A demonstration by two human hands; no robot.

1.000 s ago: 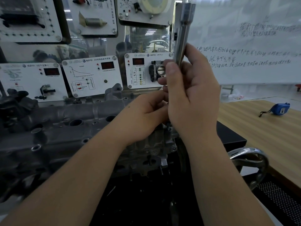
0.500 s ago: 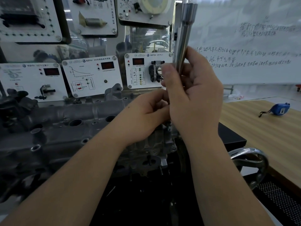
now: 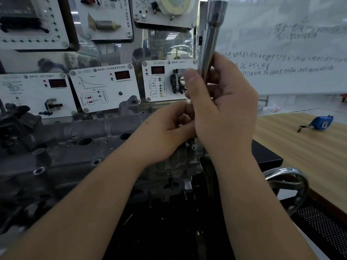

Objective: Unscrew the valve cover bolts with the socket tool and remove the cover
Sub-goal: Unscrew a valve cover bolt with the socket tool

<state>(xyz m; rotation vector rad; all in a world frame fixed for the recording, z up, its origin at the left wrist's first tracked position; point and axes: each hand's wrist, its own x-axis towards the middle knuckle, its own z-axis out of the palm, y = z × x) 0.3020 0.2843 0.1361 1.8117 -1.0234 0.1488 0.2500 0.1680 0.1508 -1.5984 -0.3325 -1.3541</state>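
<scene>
Right hand (image 3: 223,113) has its grip wrapped round a long shiny steel socket tool (image 3: 211,40), held upright over the grey cast-metal valve cover (image 3: 78,139). Left hand (image 3: 169,132) is curled in at the tool's base; can't tell what it's pinching.

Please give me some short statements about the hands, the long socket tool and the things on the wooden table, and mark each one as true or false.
1. The right hand grips the socket tool, which stands nearly upright. True.
2. The left hand lies flat on the wooden table. False: its fingers are curled at the lower end of the tool, over the engine's valve cover.
3. A blue tape measure lies on the wooden table. True.
4. The socket tool's upper end is below the hands. False: it rises above them, in front of the whiteboard.
5. The chrome handwheel is left of the engine. False: it is on its right.
</scene>
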